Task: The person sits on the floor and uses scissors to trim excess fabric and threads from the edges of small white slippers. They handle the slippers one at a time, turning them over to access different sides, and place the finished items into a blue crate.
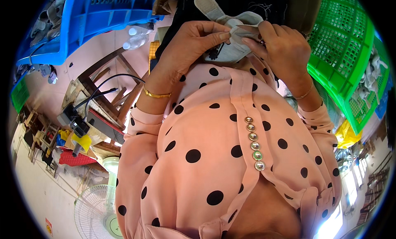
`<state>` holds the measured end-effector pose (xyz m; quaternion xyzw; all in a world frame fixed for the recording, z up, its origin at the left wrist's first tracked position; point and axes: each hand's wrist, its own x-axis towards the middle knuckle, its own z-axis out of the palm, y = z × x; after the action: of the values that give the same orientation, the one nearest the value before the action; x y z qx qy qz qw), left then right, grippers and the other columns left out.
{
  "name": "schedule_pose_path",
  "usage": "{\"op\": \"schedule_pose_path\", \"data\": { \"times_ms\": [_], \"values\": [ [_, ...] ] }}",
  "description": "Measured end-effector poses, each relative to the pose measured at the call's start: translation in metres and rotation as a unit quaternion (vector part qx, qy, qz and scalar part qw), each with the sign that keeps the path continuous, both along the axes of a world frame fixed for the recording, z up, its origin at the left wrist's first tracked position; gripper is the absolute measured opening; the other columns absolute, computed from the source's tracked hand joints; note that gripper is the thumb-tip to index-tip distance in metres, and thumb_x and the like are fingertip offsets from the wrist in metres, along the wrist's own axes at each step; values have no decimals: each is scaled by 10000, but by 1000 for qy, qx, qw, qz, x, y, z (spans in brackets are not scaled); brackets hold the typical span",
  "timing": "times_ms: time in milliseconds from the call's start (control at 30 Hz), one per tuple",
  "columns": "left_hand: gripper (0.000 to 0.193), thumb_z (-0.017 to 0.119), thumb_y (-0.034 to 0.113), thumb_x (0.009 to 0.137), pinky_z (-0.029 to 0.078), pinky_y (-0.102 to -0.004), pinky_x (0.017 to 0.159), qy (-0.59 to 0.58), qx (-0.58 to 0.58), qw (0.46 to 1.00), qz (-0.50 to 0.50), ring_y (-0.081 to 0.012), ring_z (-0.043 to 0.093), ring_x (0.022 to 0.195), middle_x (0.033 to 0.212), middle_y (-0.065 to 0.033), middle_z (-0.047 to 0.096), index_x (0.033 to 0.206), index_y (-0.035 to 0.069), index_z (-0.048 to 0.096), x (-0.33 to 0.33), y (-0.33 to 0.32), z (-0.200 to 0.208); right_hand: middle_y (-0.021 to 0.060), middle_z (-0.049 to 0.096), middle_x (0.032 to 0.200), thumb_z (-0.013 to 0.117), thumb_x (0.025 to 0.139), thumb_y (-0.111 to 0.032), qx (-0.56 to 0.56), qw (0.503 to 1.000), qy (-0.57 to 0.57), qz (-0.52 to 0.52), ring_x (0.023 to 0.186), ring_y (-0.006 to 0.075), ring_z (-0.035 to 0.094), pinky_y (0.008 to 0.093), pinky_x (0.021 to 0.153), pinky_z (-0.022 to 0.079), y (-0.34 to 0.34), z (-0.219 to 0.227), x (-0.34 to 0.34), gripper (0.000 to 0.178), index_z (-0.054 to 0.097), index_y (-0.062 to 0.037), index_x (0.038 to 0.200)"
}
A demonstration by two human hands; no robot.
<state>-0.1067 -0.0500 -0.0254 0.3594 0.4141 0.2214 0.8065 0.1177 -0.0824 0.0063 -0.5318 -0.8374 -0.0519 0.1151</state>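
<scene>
A pale glove [226,50] with a dark printed mark lies over dark cloth at the top of the head view. My left hand [192,43] pinches a bit of its fabric between thumb and forefinger. Closed around a small pair of thread snips [246,31], my right hand [284,47] has the blades pointing left, right beside the pinched fabric. Whether the blade tips touch the cloth, I cannot tell. One finger of the glove [207,5] sticks out toward the upper left.
A blue plastic crate [88,30] stands at the left, with grey gloves beyond it. Green baskets [334,45] are on the right, pale gloves [369,80] in one. Plastic bottles [136,41], a wooden stool [117,84] and a fan [99,210] are to the left.
</scene>
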Motion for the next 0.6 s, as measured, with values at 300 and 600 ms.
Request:
{"op": "schedule_pose_path", "data": {
  "times_ms": [300, 600],
  "values": [
    [201, 688, 127, 897, 497, -201, 788, 1, 6, 1000, 8, -83, 629, 851, 913, -42, 682, 1049, -4, 683, 1, -4, 0, 61, 625, 615, 699, 818, -483, -218, 932, 264, -115, 542, 242, 627, 296, 493, 468, -7, -8, -14, 412, 629, -79, 851],
    [217, 687, 132, 898, 495, -201, 785, 14, -37, 999, 16, -80, 618, 847, 895, -33, 669, 1063, -9, 672, 4, -16, 0, 19, 425, 596, 556, 968, -387, -295, 741, 590, -127, 483, 133, 405, 251, 460, 337, 3, -19, -3, 351, 543, -42, 903]
  ]
}}
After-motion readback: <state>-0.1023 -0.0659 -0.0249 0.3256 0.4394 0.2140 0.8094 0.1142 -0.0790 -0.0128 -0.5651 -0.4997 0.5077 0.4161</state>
